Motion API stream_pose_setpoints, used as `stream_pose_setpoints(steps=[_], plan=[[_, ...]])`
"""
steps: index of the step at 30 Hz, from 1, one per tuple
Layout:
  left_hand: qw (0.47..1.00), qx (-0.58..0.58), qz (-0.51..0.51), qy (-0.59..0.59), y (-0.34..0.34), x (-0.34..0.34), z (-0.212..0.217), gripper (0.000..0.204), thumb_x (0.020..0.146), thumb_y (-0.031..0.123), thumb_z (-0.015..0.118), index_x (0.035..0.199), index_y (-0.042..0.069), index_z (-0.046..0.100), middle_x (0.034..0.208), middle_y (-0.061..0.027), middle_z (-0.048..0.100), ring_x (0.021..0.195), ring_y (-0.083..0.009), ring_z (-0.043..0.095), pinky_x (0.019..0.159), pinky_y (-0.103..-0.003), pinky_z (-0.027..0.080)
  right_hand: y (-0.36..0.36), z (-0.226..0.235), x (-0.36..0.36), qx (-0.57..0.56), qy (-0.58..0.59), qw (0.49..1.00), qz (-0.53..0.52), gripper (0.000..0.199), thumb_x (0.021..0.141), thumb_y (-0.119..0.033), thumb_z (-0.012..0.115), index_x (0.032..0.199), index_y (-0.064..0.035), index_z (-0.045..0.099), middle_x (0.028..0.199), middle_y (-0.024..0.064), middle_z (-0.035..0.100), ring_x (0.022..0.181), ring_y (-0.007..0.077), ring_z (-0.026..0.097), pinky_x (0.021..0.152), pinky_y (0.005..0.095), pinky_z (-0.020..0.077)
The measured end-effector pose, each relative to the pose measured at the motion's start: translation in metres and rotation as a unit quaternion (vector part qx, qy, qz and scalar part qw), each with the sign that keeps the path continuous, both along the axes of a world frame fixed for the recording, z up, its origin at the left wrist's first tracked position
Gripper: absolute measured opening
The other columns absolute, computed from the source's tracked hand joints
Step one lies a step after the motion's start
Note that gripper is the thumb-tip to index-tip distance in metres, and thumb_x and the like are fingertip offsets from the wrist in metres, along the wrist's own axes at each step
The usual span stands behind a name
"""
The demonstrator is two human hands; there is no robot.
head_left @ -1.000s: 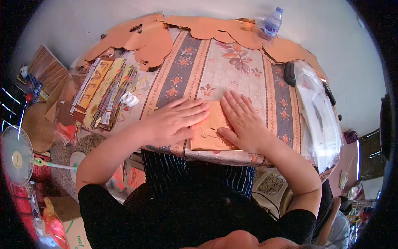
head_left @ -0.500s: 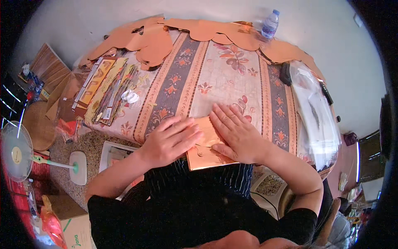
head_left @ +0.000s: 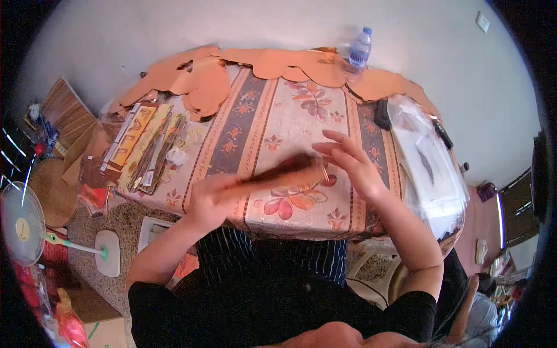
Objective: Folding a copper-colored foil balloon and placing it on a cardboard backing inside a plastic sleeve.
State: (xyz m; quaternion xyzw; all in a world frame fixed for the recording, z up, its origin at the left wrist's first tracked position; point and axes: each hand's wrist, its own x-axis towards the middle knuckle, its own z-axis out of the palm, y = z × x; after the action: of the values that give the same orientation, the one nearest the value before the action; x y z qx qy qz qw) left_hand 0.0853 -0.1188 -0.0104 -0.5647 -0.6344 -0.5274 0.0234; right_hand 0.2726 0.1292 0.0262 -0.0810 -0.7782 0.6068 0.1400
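Observation:
Raised over the near part of the table, a flat orange cardboard envelope or folder (head_left: 284, 181) is tipped nearly edge-on and blurred by motion. Its left end is gripped in my left hand (head_left: 210, 200), the fingers closed round it. A dark face shows along the upper side. My right hand (head_left: 353, 165) hovers just off the right end with fingers apart, holding nothing. Beneath them lies the flowered, striped tablecloth (head_left: 301, 124).
Long printed card strips (head_left: 139, 148) are piled at the left, beside a small white bundle (head_left: 176, 155). Scalloped orange sheets (head_left: 255, 61) line the back edge near a water bottle (head_left: 360, 49). Clear plastic sleeves (head_left: 426, 168) cover the right side; a fan (head_left: 23, 223) stands lower left.
The orange piece, earlier flat under both palms at the table's front edge, has been lifted and tilted by my left hand. My right hand has come off it toward the right.

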Motion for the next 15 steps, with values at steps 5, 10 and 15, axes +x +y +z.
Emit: stream_pose_setpoints(steps=[5,10,15], plan=[[0.836,0.028,-0.138,-0.530,0.041,-0.018,0.010,0.018,0.091,0.015,0.062,0.099,-0.001,0.062,0.090,-0.0054,0.065,0.078,-0.0118,0.063,0.071,-0.027,0.051,-0.012,0.016,-0.016,-0.152,-0.038,0.988,0.004,0.042,0.095,-0.019,0.053,0.132,-0.0004,0.044,0.123,0.0155,0.057,0.108,0.0207,0.059,0.086,0.0297,0.0498],[0.790,0.018,-0.189,-0.583,0.075,-0.014,0.019,0.018,0.092,0.017,0.061,0.100,0.000,0.061,0.092,-0.0063,0.066,0.084,-0.0142,0.065,0.075,-0.031,0.054,0.002,-0.007,-0.051,-0.302,-0.039,0.952,0.007,0.027,0.093,-0.025,0.060,0.109,-0.0034,0.058,0.094,0.0082,0.066,0.076,0.0164,0.065,0.060,0.0273,0.0527],[0.844,-0.053,-0.154,-0.511,0.085,-0.020,0.009,0.023,0.090,0.018,0.063,0.104,-0.001,0.062,0.098,-0.0077,0.066,0.085,-0.0154,0.065,0.077,-0.032,0.054,-0.007,-0.023,-0.060,-0.380,-0.001,0.925,-0.022,0.018,0.094,-0.023,0.059,0.102,-0.0063,0.060,0.078,0.0033,0.066,0.057,0.0114,0.061,0.043,0.0239,0.0496]])
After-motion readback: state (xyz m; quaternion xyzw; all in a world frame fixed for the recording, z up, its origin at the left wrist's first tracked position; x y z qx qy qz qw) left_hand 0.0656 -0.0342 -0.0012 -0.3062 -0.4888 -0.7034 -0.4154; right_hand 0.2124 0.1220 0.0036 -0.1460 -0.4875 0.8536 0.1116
